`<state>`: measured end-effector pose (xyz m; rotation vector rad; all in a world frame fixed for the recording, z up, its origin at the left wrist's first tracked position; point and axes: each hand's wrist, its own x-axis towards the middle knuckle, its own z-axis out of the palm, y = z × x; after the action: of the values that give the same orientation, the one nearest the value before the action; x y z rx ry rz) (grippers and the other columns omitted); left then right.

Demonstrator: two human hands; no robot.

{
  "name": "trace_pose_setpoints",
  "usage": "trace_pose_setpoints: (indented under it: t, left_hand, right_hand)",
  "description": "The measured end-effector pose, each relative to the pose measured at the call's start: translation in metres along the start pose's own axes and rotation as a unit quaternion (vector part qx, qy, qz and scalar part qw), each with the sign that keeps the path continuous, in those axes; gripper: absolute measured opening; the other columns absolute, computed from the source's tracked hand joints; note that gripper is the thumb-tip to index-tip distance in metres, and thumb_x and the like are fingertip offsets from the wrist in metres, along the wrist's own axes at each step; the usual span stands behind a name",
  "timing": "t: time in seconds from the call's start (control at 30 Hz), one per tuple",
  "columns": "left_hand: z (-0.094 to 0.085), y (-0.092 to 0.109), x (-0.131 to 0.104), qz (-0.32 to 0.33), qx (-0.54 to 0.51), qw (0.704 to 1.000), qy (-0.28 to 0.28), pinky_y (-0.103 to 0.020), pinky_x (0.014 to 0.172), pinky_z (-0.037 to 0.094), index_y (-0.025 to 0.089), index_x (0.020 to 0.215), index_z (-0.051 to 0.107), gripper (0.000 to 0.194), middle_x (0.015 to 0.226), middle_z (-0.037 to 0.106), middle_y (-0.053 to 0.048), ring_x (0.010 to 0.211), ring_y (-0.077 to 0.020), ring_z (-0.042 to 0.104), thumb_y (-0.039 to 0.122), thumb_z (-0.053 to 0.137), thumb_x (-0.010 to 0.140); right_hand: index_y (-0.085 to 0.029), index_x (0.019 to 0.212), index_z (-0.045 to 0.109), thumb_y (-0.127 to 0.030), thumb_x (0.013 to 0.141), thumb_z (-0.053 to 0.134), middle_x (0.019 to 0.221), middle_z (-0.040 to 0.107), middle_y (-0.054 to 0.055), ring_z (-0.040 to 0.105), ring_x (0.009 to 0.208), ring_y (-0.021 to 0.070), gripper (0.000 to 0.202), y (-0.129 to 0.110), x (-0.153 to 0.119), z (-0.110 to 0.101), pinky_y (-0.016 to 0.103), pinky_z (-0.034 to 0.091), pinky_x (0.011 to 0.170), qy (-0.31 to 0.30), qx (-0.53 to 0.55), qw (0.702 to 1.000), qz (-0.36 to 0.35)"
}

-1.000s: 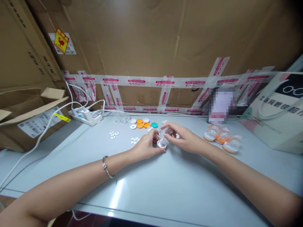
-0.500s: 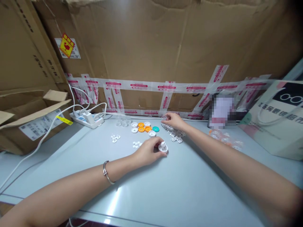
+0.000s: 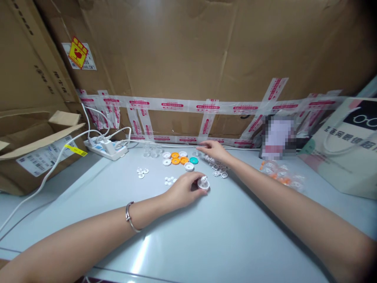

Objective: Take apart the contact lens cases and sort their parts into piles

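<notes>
My left hand (image 3: pixel 187 190) is closed on the edge of a white plastic disc (image 3: pixel 203 185), held low over the table. A small white openwork piece (image 3: pixel 204 179) stands on that disc. Farther back, my right hand (image 3: pixel 214 150) hovers with its fingers slightly apart. Just left of its fingertips is a small clear plastic cup (image 3: pixel 196 152). Beneath this hand lies a pile of white openwork pieces (image 3: pixel 218 169). White discs (image 3: pixel 189 167), orange discs (image 3: pixel 175 160) and a teal disc (image 3: pixel 193 160) are grouped between the hands and the back of the table.
Clear cups (image 3: pixel 151 151) and small white parts (image 3: pixel 141 172) lie to the left. A power strip (image 3: pixel 110 150) with cables and an open carton (image 3: pixel 41 145) are farther left. Bagged orange and white parts (image 3: pixel 282 175), a phone-like object (image 3: pixel 277 137) and a paper bag (image 3: pixel 344 153) stand right.
The clear cup, earlier between my right fingers, is now lower and farther left, at the fingertips, which have spread a little. My left hand keeps its hold on the disc.
</notes>
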<state>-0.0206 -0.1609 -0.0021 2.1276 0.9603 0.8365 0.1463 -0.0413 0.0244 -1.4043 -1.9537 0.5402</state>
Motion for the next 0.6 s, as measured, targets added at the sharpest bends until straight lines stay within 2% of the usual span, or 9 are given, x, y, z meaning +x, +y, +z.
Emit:
trace_pose_setpoints:
  t: [0.13,0.2,0.3,0.4,0.47,0.6]
  left_hand:
    - [0.002,-0.001,0.000,-0.013,-0.026,0.999,0.014,-0.030,0.080,0.046,0.016,0.103,0.053,0.033,0.098,0.060,-0.007,0.087,-0.0174,0.057,0.021,0.065,0.072]
    - [0.002,-0.002,0.000,-0.015,-0.041,0.999,0.014,-0.030,0.081,0.046,0.016,0.101,0.053,0.033,0.099,0.060,-0.007,0.088,-0.0172,0.057,0.021,0.066,0.071]
    - [0.003,-0.004,0.000,-0.013,-0.061,0.998,0.011,-0.032,0.081,0.047,0.017,0.104,0.049,0.038,0.100,0.060,-0.007,0.088,-0.0175,0.058,0.022,0.066,0.071]
    - [0.004,-0.004,-0.001,-0.006,-0.087,0.996,0.003,-0.033,0.081,0.047,0.019,0.112,0.039,0.048,0.099,0.061,-0.007,0.088,-0.0170,0.059,0.022,0.065,0.072]
    - [0.004,-0.004,-0.001,-0.007,-0.096,0.995,-0.001,-0.032,0.081,0.047,0.019,0.112,0.036,0.050,0.098,0.062,-0.007,0.088,-0.0167,0.059,0.021,0.065,0.071]
    - [0.004,-0.002,-0.002,-0.013,-0.076,0.997,0.004,-0.031,0.079,0.047,0.019,0.104,0.038,0.045,0.094,0.063,-0.006,0.086,-0.0168,0.059,0.021,0.066,0.069]
  right_hand:
    - [-0.014,0.091,0.060,-0.044,0.081,0.047,0.077,0.062,0.003,0.055,0.068,0.0132,0.034,-0.011,-0.051,-0.014,0.024,0.043,0.062,0.016,0.040,0.999,-0.023]
    - [-0.017,0.096,0.058,-0.043,0.082,0.048,0.076,0.059,0.001,0.051,0.065,0.0117,0.031,-0.017,-0.081,-0.018,0.023,0.041,0.059,-0.020,0.075,0.996,-0.049]
    - [-0.018,0.101,0.056,-0.039,0.075,0.060,0.072,0.054,-0.001,0.047,0.060,0.0105,0.033,-0.023,-0.113,-0.018,0.022,0.039,0.055,-0.090,0.059,0.991,-0.081]
    - [-0.019,0.091,0.060,-0.032,0.075,0.061,0.073,0.054,0.000,0.048,0.063,0.0111,0.021,-0.025,-0.122,-0.011,0.023,0.039,0.058,-0.108,0.043,0.987,-0.110]
    - [-0.018,0.084,0.061,-0.027,0.078,0.058,0.073,0.055,0.000,0.050,0.065,0.0118,0.011,-0.025,-0.122,-0.005,0.023,0.040,0.060,-0.094,0.034,0.987,-0.126]
    - [-0.018,0.081,0.061,-0.022,0.079,0.055,0.074,0.057,0.001,0.052,0.068,0.0132,0.007,-0.025,-0.122,0.000,0.025,0.040,0.063,-0.042,0.039,0.988,-0.140]
